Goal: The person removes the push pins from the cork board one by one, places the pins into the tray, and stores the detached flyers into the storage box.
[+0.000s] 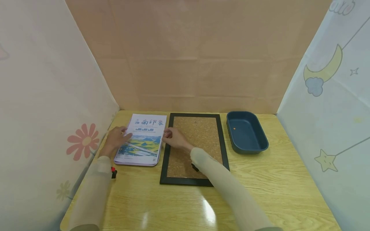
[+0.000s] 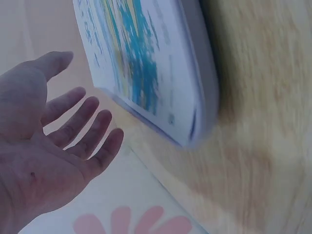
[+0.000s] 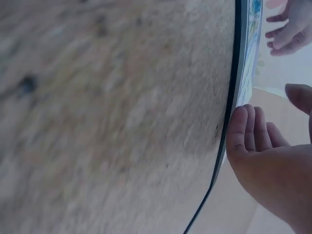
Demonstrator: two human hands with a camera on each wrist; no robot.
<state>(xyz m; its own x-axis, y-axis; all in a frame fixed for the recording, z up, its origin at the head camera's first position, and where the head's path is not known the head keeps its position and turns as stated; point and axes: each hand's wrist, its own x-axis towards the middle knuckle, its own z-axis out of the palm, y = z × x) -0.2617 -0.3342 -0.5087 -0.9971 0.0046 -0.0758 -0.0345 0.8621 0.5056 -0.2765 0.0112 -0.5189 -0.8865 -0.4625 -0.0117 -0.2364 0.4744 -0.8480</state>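
A thick stack of paper sheets (image 1: 141, 146) lies on the table, its top one printed with Chinese characters and a landscape of fields. By its left edge is my left hand (image 1: 115, 140), the thumb reaching over the top sheet in the head view. The left wrist view shows that hand (image 2: 58, 126) with fingers spread and nothing gripped. At the stack's right edge is my right hand (image 1: 176, 138), its forearm crossing a black-framed cork board (image 1: 196, 128). Its fingers (image 3: 250, 127) look extended and the thumb stands apart; whether they touch the sheets I cannot tell.
A dark blue tray (image 1: 250, 150) stands right of the cork board, with a small orange spot inside. The wooden table (image 1: 138, 199) is bounded by a tan back wall (image 1: 185, 64) and patterned white side walls (image 1: 312, 122).
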